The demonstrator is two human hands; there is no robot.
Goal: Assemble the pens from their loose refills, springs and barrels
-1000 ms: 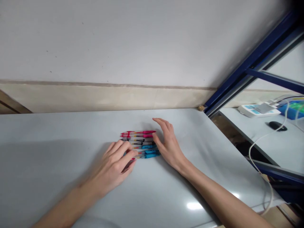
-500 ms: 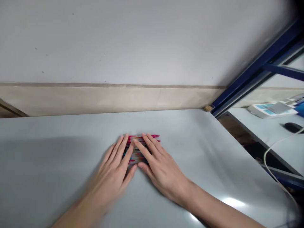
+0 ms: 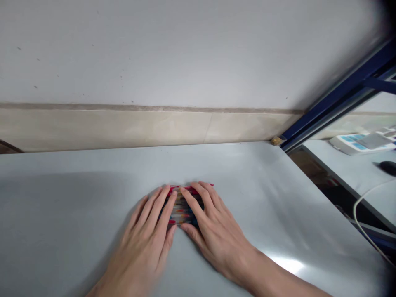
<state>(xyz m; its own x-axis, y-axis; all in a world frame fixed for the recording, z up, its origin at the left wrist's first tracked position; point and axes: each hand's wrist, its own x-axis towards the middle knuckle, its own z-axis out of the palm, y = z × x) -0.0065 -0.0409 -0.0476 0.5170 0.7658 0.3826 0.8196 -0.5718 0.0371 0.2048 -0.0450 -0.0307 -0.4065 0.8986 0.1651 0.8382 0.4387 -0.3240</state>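
Several pens point(image 3: 179, 211) lie side by side in a row on the grey table, pointing left to right. Pink and red parts show at the far and near sides, and clear barrels with coloured bits show between my hands. My left hand point(image 3: 148, 231) covers the left ends, fingertips curved over the far side and thumb at the near side. Over the right part, my right hand point(image 3: 215, 229) holds the row the same way. Both thumbs almost meet at the near edge. Much of the row is hidden under my fingers.
The grey table point(image 3: 77, 202) reaches back to a wall with a beige tile strip point(image 3: 123, 128). A blue metal frame point(image 3: 334, 95) rises at the right. Beyond it a second desk carries a white and blue device point(image 3: 355, 142), a black mouse point(image 3: 388, 168) and a white cable point(image 3: 360, 200).
The view has shifted a little. My fingers are more bent around the far side of the pens, and less of the pink pen tips shows past my right hand.
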